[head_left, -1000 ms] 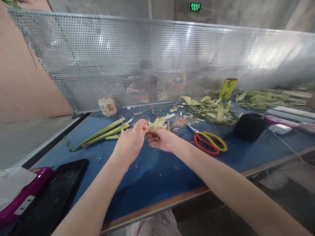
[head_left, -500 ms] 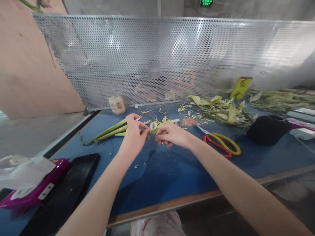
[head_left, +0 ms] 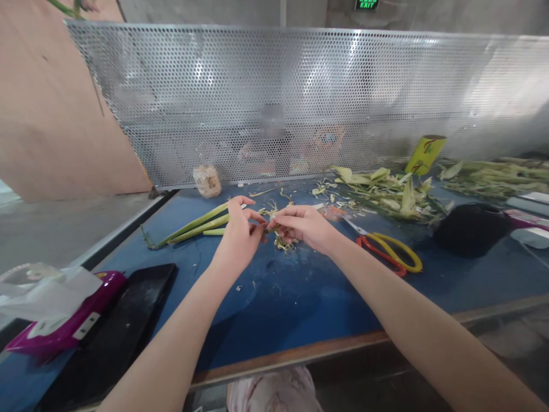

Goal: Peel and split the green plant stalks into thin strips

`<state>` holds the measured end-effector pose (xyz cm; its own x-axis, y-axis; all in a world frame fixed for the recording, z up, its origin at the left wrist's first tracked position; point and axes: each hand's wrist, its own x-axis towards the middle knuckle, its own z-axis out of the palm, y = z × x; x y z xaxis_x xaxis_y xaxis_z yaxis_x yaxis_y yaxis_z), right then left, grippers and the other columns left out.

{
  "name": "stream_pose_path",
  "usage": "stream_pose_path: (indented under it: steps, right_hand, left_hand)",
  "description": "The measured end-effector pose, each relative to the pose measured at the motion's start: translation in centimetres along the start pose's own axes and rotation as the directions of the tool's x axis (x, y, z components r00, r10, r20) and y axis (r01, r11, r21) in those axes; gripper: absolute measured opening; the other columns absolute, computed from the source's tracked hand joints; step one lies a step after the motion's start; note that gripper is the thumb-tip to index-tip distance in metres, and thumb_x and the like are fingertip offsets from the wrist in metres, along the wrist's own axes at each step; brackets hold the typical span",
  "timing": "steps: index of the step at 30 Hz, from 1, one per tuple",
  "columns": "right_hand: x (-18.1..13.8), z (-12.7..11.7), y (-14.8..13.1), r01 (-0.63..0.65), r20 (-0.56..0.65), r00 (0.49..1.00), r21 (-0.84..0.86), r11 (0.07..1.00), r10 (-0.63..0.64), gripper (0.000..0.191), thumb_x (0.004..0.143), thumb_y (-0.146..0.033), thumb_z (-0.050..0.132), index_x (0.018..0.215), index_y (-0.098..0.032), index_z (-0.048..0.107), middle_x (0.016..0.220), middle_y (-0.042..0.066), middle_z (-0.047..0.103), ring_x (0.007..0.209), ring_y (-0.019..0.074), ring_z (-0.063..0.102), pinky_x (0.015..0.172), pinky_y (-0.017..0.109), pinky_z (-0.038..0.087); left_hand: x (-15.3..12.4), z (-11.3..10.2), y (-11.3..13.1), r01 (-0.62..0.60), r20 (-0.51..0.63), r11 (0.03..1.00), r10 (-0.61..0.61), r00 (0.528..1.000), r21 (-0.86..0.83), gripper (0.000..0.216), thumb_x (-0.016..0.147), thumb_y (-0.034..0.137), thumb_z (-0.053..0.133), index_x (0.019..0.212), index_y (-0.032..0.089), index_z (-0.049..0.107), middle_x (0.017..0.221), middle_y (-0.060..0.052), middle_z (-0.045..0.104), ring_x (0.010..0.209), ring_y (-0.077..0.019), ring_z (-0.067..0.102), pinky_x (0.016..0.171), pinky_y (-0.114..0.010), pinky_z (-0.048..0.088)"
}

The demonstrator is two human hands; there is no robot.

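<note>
My left hand (head_left: 244,232) is closed in a pinch above the blue table, its thumb and index fingertips together. My right hand (head_left: 304,226) pinches just to the right, fingertips nearly touching the left ones. A small bit of green plant (head_left: 273,229) shows between them, mostly hidden by the fingers. Under the right hand lies a small heap of pale, stringy plant scraps (head_left: 283,245). Long green stalks (head_left: 199,223) lie on the table behind and left of my left hand. Scissors (head_left: 388,252) with one red and one yellow handle lie right of my right hand.
A perforated metal screen (head_left: 240,74) stands along the back, with a person dimly visible behind it. Right are peeled leaves (head_left: 386,194), a yellow cylinder (head_left: 425,154) and a black rounded object (head_left: 469,229). A black tray (head_left: 128,320) and purple device (head_left: 77,326) sit left.
My right hand has moved slightly closer to the left, and the fingertips now almost meet. The pale leaf strip seen by the right hand no longer shows there. The view has shifted slightly.
</note>
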<state>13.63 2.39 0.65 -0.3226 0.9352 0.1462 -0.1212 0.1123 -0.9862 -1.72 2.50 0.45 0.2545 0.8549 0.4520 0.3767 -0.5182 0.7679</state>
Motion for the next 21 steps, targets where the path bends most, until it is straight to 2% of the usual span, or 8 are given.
stream_pose_path:
  steps: [2, 4, 10, 14, 17, 21]
  right_hand:
    - [0.1, -0.1, -0.1, -0.007, -0.025, 1.000, 0.092, 0.996, 0.009, 0.019, 0.075, -0.024, 0.054, 0.064, -0.012, 0.063, 0.063, 0.002, 0.059, 0.053, 0.0066, 0.050, 0.049, 0.021, 0.042]
    - [0.2, -0.1, -0.1, -0.008, -0.028, 1.000, 0.110, 0.994, 0.011, 0.021, 0.076, -0.025, 0.053, 0.065, -0.011, 0.064, 0.062, 0.003, 0.059, 0.054, 0.0070, 0.052, 0.052, 0.022, 0.045]
    - [0.3, -0.4, 0.4, -0.057, -0.070, 0.996, 0.013, 0.998, 0.058, 0.005, 0.071, -0.016, 0.060, 0.073, -0.012, 0.063, 0.063, 0.001, 0.061, 0.051, 0.0061, 0.054, 0.055, 0.023, 0.050]
    - [0.2, -0.5, 0.4, -0.071, -0.085, 0.994, -0.101, 0.992, 0.063, 0.005, 0.073, -0.013, 0.058, 0.074, -0.012, 0.063, 0.063, 0.001, 0.062, 0.049, 0.0069, 0.057, 0.053, 0.022, 0.049]
    - [0.1, -0.4, -0.1, -0.129, -0.069, 0.991, -0.188, 0.974, 0.118, 0.005, 0.071, -0.009, 0.059, 0.073, -0.012, 0.063, 0.061, 0.002, 0.063, 0.049, 0.0081, 0.059, 0.051, 0.020, 0.048]
    - [-0.2, -0.2, -0.5, -0.151, -0.038, 0.989, -0.240, 0.959, 0.146, 0.001, 0.070, -0.014, 0.062, 0.070, -0.012, 0.062, 0.056, 0.001, 0.062, 0.047, 0.0083, 0.058, 0.053, 0.022, 0.049]
  left_hand:
    - [-0.1, 0.0, 0.1, -0.015, -0.008, 1.000, 0.015, 1.000, -0.002, 0.034, 0.074, 0.011, 0.045, 0.097, 0.022, 0.023, 0.073, 0.005, 0.052, 0.046, -0.0076, 0.056, 0.050, -0.022, 0.044]
    - [-0.1, 0.0, 0.1, -0.024, -0.013, 1.000, 0.024, 1.000, 0.002, 0.034, 0.074, 0.011, 0.045, 0.098, 0.022, 0.024, 0.074, 0.005, 0.052, 0.046, -0.0073, 0.057, 0.051, -0.022, 0.044]
    - [0.0, 0.2, -0.1, 0.004, -0.021, 1.000, -0.005, 1.000, -0.022, 0.036, 0.073, 0.014, 0.049, 0.099, 0.022, 0.025, 0.077, 0.004, 0.054, 0.048, -0.0085, 0.058, 0.051, -0.023, 0.044]
    - [0.2, 0.1, 0.0, 0.111, -0.006, 0.994, -0.111, 0.994, -0.013, 0.037, 0.071, 0.017, 0.053, 0.095, 0.022, 0.026, 0.075, 0.004, 0.056, 0.045, -0.0084, 0.056, 0.050, -0.024, 0.042]
    - [0.4, -0.3, 0.2, 0.215, 0.029, 0.976, -0.215, 0.976, 0.016, 0.040, 0.069, 0.019, 0.057, 0.093, 0.021, 0.025, 0.071, 0.004, 0.057, 0.047, -0.0083, 0.054, 0.048, -0.022, 0.038]
    - [0.4, -0.9, 0.3, 0.251, 0.112, 0.968, -0.248, 0.962, -0.007, 0.039, 0.070, 0.023, 0.056, 0.094, 0.021, 0.025, 0.073, 0.004, 0.059, 0.047, -0.0063, 0.050, 0.046, -0.020, 0.035]
